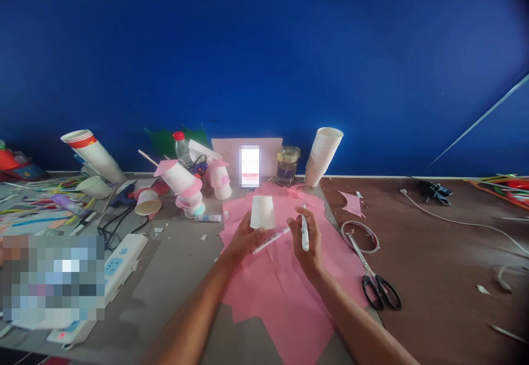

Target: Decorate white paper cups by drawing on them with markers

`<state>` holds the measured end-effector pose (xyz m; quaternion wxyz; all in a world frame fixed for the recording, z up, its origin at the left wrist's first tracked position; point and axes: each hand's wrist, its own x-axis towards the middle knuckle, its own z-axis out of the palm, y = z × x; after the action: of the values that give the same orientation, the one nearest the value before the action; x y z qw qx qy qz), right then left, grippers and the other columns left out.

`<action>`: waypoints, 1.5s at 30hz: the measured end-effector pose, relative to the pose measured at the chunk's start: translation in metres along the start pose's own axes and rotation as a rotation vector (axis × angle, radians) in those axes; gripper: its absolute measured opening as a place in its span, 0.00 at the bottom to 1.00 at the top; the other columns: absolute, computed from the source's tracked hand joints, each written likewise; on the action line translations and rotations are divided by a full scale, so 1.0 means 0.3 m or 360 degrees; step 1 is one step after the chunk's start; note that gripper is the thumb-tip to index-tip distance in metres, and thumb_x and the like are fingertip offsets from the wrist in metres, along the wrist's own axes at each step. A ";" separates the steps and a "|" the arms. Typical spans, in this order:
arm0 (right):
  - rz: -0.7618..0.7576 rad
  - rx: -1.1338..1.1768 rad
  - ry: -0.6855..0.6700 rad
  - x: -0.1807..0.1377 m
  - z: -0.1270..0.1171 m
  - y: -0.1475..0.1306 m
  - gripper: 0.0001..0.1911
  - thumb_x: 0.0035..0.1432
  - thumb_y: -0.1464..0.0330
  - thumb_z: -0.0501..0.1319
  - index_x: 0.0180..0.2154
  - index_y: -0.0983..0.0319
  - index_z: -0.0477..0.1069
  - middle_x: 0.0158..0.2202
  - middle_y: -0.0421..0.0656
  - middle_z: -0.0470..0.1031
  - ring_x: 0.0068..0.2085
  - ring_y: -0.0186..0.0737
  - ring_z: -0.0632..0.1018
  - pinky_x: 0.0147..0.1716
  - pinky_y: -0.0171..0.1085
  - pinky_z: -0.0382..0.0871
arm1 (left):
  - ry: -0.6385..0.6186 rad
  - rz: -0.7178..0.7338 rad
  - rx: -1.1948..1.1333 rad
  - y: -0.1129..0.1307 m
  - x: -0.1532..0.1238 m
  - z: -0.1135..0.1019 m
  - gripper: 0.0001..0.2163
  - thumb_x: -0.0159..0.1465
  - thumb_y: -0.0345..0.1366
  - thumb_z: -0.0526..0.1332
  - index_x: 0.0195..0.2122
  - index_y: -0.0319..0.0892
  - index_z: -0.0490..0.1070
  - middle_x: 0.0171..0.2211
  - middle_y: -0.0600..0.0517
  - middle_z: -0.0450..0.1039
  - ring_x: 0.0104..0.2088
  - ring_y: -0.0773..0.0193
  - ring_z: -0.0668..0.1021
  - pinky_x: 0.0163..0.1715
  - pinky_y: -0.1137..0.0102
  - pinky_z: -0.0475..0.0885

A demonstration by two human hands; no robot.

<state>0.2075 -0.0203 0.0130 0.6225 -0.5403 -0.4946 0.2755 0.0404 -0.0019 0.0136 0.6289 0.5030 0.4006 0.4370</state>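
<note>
My left hand (248,237) grips an upside-down white paper cup (262,212) by its lower left side. In my right hand (308,238) is a white marker (305,232), held upright between thumb and fingers, a little to the right of the cup. A second white marker (270,240) lies slanted between the two hands. Pink paper sheets (289,321) with cut, jagged edges spread out beneath both hands.
Black-handled scissors (380,290) and a tape roll (359,237) lie to the right. Behind stand a bright phone (250,165), a glass jar (288,165) and a tall cup stack (324,156). Pink-and-white cup figures (182,186) and a power strip (101,290) are at left.
</note>
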 end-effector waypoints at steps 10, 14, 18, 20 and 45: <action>-0.0138 0.0045 0.0014 -0.017 0.030 0.062 0.10 0.61 0.65 0.53 0.44 0.58 0.67 0.29 0.38 0.67 0.31 0.38 0.71 0.34 0.40 0.68 | 0.0000 0.0030 -0.0008 -0.007 -0.001 -0.002 0.24 0.55 0.49 0.66 0.48 0.42 0.65 0.23 0.59 0.62 0.20 0.73 0.62 0.19 0.75 0.56; -0.0347 -0.0027 -0.0057 -0.017 0.023 0.048 0.16 0.59 0.63 0.57 0.49 0.57 0.65 0.34 0.40 0.65 0.36 0.41 0.71 0.41 0.43 0.67 | 0.0044 0.0051 -0.0042 -0.005 0.001 0.000 0.28 0.53 0.48 0.68 0.51 0.42 0.65 0.25 0.57 0.66 0.23 0.70 0.66 0.23 0.74 0.59; -0.0490 0.0035 -0.0103 -0.030 0.022 0.035 0.13 0.63 0.62 0.53 0.48 0.57 0.64 0.36 0.42 0.66 0.37 0.42 0.71 0.41 0.43 0.67 | 0.0047 0.0057 -0.0047 -0.005 0.001 0.001 0.29 0.52 0.48 0.69 0.52 0.41 0.65 0.26 0.56 0.67 0.23 0.70 0.66 0.22 0.74 0.59; -0.0509 0.0069 -0.0165 -0.038 0.022 0.035 0.13 0.64 0.60 0.52 0.47 0.57 0.65 0.37 0.42 0.67 0.39 0.43 0.71 0.43 0.44 0.67 | 0.0014 0.0061 -0.0080 -0.007 0.003 -0.001 0.29 0.52 0.48 0.69 0.51 0.41 0.65 0.26 0.56 0.66 0.22 0.72 0.65 0.21 0.75 0.57; -0.0449 0.0161 -0.0361 -0.079 0.006 -0.026 0.06 0.61 0.69 0.55 0.35 0.58 0.71 0.34 0.45 0.78 0.38 0.45 0.79 0.32 0.39 0.71 | -0.0133 0.0054 -0.0017 -0.010 0.016 -0.029 0.23 0.52 0.49 0.68 0.44 0.41 0.65 0.27 0.58 0.61 0.23 0.72 0.62 0.20 0.75 0.55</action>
<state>0.1958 -0.0426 0.0128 0.6216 -0.3990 -0.6180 0.2692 0.0341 0.0048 0.0089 0.6403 0.5241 0.3631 0.4283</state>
